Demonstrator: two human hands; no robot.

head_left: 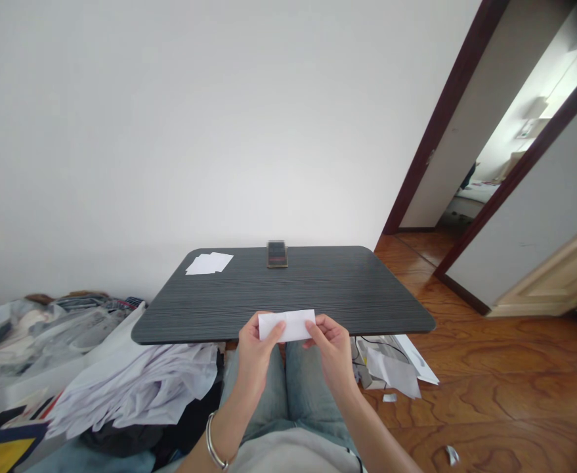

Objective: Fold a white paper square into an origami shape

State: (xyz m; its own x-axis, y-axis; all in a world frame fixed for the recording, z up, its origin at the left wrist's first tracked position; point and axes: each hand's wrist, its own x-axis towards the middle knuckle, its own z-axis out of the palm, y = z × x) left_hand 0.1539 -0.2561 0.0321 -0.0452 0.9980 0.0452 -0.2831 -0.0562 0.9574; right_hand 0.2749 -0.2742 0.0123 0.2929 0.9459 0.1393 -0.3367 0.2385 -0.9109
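A narrow folded strip of white paper [295, 324] is held up level over the near edge of the dark table. My left hand [260, 338] grips its left end, thumb on the front face and fingers behind. At the right end my right hand [328, 335] pinches it the same way, its thumb across the lower corner. A faint vertical crease shows near the paper's middle. The fingers behind the sheet are partly hidden.
On the dark wood-grain table [239, 289] lie white paper sheets [208, 263] at the far left. A phone [277, 254] leans at the back edge. Piled clothes [155, 387] are at left; papers and cables [391, 368] sit below right. A doorway stands at right.
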